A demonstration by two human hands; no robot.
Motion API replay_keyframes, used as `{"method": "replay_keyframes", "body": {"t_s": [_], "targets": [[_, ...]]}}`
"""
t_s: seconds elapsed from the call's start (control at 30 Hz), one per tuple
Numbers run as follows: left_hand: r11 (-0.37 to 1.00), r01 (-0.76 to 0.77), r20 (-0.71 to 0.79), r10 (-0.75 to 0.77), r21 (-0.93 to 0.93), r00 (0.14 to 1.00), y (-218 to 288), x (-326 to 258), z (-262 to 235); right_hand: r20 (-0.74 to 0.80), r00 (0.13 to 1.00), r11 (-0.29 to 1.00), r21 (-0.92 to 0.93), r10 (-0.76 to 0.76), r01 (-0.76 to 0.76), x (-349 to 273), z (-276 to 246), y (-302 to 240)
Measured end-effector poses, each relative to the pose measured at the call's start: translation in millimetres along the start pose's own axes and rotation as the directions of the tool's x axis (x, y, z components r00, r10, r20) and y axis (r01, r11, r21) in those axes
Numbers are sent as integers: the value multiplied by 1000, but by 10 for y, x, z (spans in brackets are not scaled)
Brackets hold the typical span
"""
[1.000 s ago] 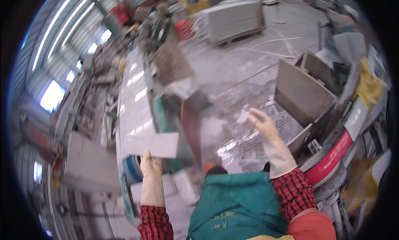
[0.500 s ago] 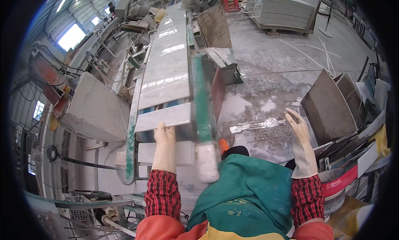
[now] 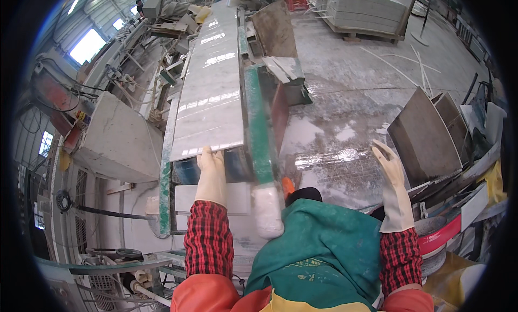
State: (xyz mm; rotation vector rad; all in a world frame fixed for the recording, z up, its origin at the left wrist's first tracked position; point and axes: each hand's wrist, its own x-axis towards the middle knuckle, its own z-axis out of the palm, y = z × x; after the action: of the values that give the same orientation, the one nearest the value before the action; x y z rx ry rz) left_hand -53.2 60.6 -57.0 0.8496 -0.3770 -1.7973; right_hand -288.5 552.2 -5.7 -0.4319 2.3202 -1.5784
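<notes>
My left hand (image 3: 210, 174), in a cream rubber glove, grips the near edge of a polished white stone tile (image 3: 209, 136). The fingers are bent at the edge and partly hidden. This tile lies on a long conveyor and meets the row of glossy white slabs (image 3: 213, 74) running away from me. Below my left wrist, another pale slab (image 3: 238, 197) lies lower and nearer, partly covered by the arm. My right hand (image 3: 389, 166), gloved alike, hangs in the air on the right, fingers apart and holding nothing.
A green rail (image 3: 260, 128) runs along the conveyor's right side, its near end wrapped in white (image 3: 267, 209). A stone block (image 3: 121, 139) stands at the left. Brown boards (image 3: 426, 131) lean at the right. Stacked slabs (image 3: 367, 9) sit on a pallet far right.
My left hand has pushed the tile away from me, and the gap between it and the slab row has closed. My right hand stays almost where it was.
</notes>
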Motion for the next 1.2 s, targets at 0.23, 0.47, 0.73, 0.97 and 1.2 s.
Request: {"method": "replay_keyframes", "body": {"t_s": [0.23, 0.47, 0.73, 0.97, 1.2], "targets": [[1000, 6, -5, -6, 29, 1000, -23, 120, -40, 16, 1000, 998, 54, -11, 10, -39, 44, -153], [996, 89, 21, -88, -21, 996, 1, 633, -391, 22, 1000, 995, 104, -5, 3, -16, -16, -27], [996, 69, -13, -69, 59, 998, 15, 550, -275, 1, 999, 984, 173, -34, 34, -33, -55, -1], [795, 79, -59, -55, 602, 997, 235, 24, 33, 13, 999, 986, 161, -41, 38, -33, -36, -40], [655, 216, -185, -117, 724, 976, 409, 249, -125, 6, 999, 994, 103, -36, 36, -79, -25, -36]]}}
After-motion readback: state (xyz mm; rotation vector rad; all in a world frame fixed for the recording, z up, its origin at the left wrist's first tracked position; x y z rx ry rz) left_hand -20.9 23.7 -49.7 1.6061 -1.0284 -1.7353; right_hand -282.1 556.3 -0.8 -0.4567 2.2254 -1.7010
